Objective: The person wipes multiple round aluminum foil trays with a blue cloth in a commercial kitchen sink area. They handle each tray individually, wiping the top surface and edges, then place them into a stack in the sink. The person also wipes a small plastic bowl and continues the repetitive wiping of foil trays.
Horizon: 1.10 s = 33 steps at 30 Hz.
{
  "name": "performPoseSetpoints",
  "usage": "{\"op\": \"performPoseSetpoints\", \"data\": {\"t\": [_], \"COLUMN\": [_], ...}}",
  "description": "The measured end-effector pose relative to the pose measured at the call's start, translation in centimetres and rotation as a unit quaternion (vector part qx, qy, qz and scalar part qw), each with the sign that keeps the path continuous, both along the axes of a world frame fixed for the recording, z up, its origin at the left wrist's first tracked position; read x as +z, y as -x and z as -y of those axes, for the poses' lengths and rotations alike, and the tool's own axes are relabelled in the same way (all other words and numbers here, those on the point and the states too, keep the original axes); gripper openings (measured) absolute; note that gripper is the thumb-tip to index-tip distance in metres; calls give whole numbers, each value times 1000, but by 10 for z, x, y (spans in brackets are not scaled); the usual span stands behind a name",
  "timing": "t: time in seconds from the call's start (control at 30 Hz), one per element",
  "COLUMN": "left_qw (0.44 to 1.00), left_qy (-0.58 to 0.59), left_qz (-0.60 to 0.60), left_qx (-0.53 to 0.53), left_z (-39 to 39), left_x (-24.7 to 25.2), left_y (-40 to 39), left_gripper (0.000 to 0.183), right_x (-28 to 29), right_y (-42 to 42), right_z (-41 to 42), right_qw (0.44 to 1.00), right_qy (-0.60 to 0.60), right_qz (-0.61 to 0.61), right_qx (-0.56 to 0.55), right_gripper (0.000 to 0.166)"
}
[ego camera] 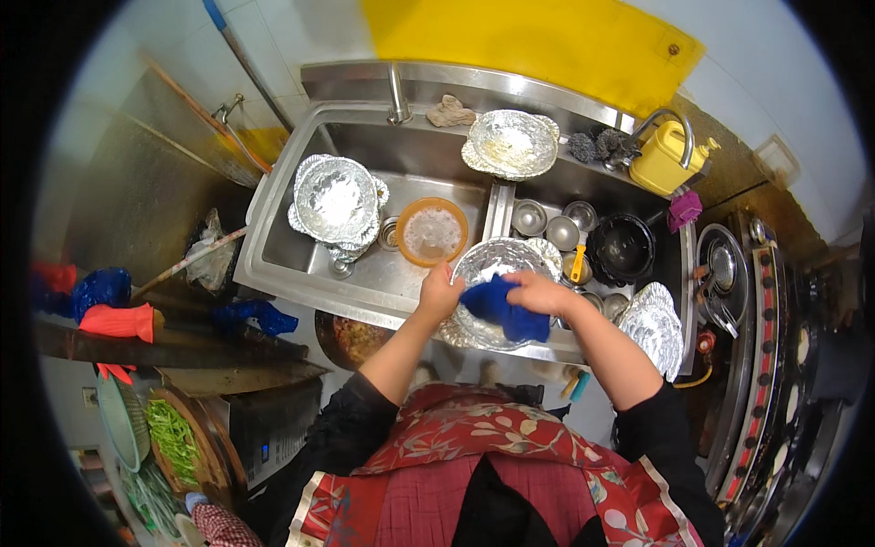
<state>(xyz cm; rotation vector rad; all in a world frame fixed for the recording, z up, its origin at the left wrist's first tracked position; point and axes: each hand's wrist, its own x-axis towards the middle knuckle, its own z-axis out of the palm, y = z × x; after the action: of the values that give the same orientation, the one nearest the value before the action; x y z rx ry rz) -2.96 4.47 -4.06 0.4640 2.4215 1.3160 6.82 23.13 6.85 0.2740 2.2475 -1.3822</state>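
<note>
In front of me, at the near edge of the double stainless-steel sink (318, 292), is a foil-lined bowl (476, 258) with ear-like handles. My left hand (441, 290) grips its left rim. My right hand (538, 294) holds a blue cloth (504, 308) against the inside of this bowl. More foil-covered bowls (335, 198) are stacked in the left basin. An orange basin of sudsy water (432, 231) stands beside them, near the drain. Another foil-lined bowl (511, 143) sits on the far rim by the divider, and further foil-covered bowls (653, 328) lean at the right front corner.
The right basin holds metal bowls (562, 233), a yellow-handled utensil (579, 261) and a black pot (622, 247). Behind are a faucet (398, 102), a tan cloth (450, 112), scouring pads (595, 145) and a yellow jug (662, 158). A stove (759, 369) is at right.
</note>
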Motion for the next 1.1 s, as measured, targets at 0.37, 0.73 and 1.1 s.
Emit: {"op": "performPoseSetpoints", "data": {"t": [0.37, 0.73, 1.1], "left_qw": [991, 861, 767], "left_qy": [-15, -306, -362], "left_qz": [-115, 401, 523], "left_qx": [-60, 64, 86], "left_z": [-6, 42, 9], "left_x": [-7, 35, 123], "left_y": [4, 0, -19], "left_gripper": [27, 27, 29], "right_x": [-4, 27, -4], "right_y": [56, -14, 21], "right_z": [-6, -102, 52], "right_qw": [849, 843, 875], "right_qy": [-429, 313, 280], "right_qz": [-295, -158, -195], "right_qx": [88, -409, -345], "right_gripper": [39, 40, 32]}}
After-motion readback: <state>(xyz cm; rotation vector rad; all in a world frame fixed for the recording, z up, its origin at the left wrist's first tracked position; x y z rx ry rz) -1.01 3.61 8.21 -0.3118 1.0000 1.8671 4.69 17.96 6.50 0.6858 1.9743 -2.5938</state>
